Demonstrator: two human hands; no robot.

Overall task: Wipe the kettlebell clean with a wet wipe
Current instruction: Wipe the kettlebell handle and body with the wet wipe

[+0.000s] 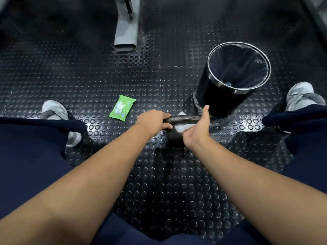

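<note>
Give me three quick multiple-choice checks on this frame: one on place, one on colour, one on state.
1. The wipe pack lies: A) right of the kettlebell B) left of the kettlebell C) on top of it.
2. The wet wipe is: A) white B) green C) blue.
3. The left hand: A) hangs idle B) grips the kettlebell's handle C) holds the pack.
Key: 1 B, the green pack is on the floor to the kettlebell's left; 2 A, white shows at the right hand; 3 B, its fingers curl round the handle.
</note>
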